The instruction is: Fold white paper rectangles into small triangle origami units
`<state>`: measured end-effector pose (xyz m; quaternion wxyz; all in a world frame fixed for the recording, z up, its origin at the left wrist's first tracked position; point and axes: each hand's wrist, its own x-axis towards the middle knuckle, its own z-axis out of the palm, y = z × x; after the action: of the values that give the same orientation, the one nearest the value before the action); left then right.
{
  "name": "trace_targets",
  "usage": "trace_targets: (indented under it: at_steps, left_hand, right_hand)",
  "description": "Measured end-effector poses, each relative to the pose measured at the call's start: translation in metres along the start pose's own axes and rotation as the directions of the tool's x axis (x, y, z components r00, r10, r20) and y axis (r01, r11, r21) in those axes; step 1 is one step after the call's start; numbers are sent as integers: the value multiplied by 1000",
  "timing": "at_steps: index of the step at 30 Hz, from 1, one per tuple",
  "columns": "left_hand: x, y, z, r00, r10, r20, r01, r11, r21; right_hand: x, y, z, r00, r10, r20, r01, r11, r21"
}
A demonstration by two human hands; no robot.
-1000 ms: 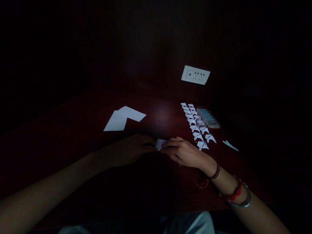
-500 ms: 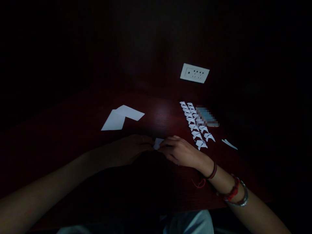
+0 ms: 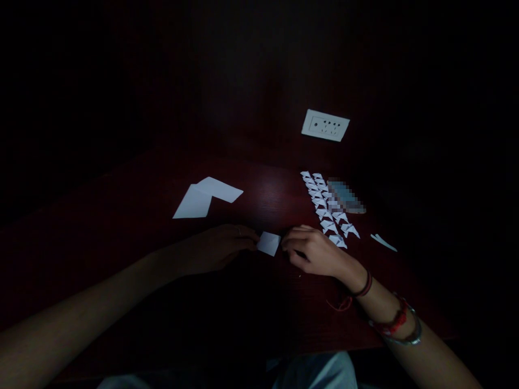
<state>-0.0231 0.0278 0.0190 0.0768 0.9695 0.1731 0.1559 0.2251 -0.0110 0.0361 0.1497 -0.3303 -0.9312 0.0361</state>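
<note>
A small folded square of white paper (image 3: 268, 244) lies on the dark red table between my hands. My left hand (image 3: 227, 246), in deep shadow, has its thumb and fingertips closed on the paper's left edge. To the right of the square is my right hand (image 3: 314, 249), its fingers bent and the thumb apart from them. Its fingertips are close beside the paper's right corner, with nothing visible in them. Right of that hand, several small folded white paper figures (image 3: 324, 213) stand in two slanting rows.
Two overlapping white paper sheets (image 3: 192, 202) lie at the left. A phone (image 3: 346, 195), blurred out, rests beside the figures. Thin white paper strips (image 3: 384, 242) lie farther right. A socket plate (image 3: 325, 125) is on the wall behind the table (image 3: 267, 189).
My right hand has moved right, away from the paper, uncovering more of the folded square. My left hand stays at its left edge. The whole view has shifted slightly.
</note>
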Motion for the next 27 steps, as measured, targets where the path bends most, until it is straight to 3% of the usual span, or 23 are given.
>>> trace_targets:
  at_steps: [6,14,27]
  left_hand:
    - [3,-2,1,1000,-19,-22,20,999,40]
    - [17,4,1,969,-231,-93,241,963,124]
    - [16,-7,18,965,-230,-123,236,971,38]
  right_hand:
    - [6,6,9,986,118,-116,-105,989,109]
    - [13,3,21,957,274,-99,-256,953,162]
    - [18,-2,17,928,350,-130,-290,895,338]
